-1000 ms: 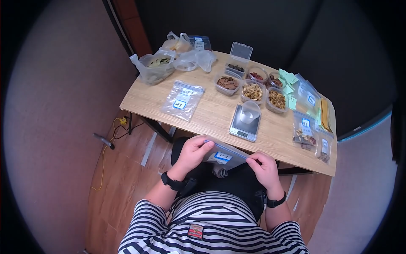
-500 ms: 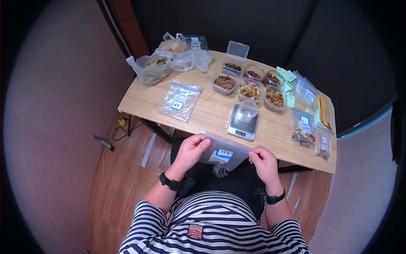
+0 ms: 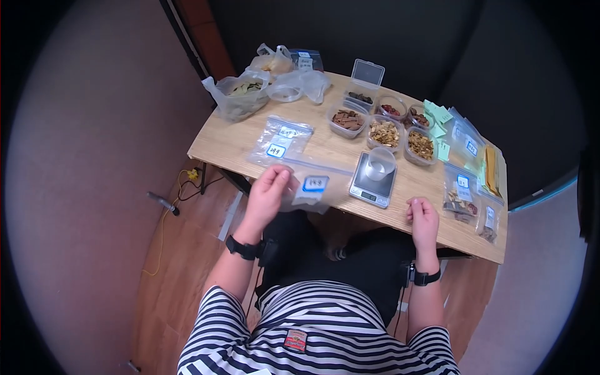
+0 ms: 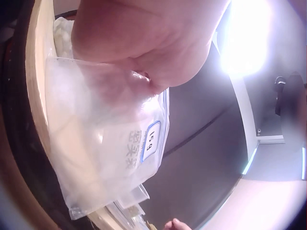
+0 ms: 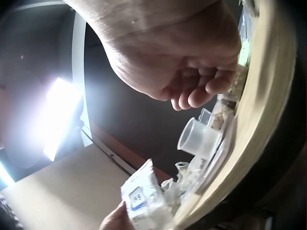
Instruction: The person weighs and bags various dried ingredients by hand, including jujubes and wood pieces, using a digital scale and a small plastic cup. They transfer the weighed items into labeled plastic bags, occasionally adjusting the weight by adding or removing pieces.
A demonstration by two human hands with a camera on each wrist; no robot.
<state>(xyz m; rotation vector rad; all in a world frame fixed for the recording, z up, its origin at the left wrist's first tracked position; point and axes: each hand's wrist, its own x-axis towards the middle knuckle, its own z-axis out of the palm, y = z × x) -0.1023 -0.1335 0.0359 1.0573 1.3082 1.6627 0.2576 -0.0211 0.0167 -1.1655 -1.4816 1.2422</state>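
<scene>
Between its thumb and fingers the left hand [image 3: 269, 197] pinches one side of a clear zip bag [image 3: 325, 199] with a blue-bordered label, held over the table's front edge. In the left wrist view the label on the bag [image 4: 91, 158] reads 15 g. The right hand [image 3: 424, 225] hangs at the front edge, right of the scale [image 3: 364, 195], its fingers loosely curled and holding nothing. On the scale stands a clear plastic cup [image 3: 379, 165]. Another labelled zip bag [image 3: 294, 134] lies flat on the table behind the left hand.
Tubs of dried pieces, such as bark [image 3: 347, 120] and yellowish slices [image 3: 384, 134], stand behind the scale. Plastic bags [image 3: 240, 103] are at the back left. Filled zip bags [image 3: 461, 199], green notes [image 3: 437, 115] and brown envelopes [image 3: 491, 172] lie on the right.
The right hand has let go of the bag and moved right. The left hand has raised the bag toward the table's edge. The view has shifted slightly.
</scene>
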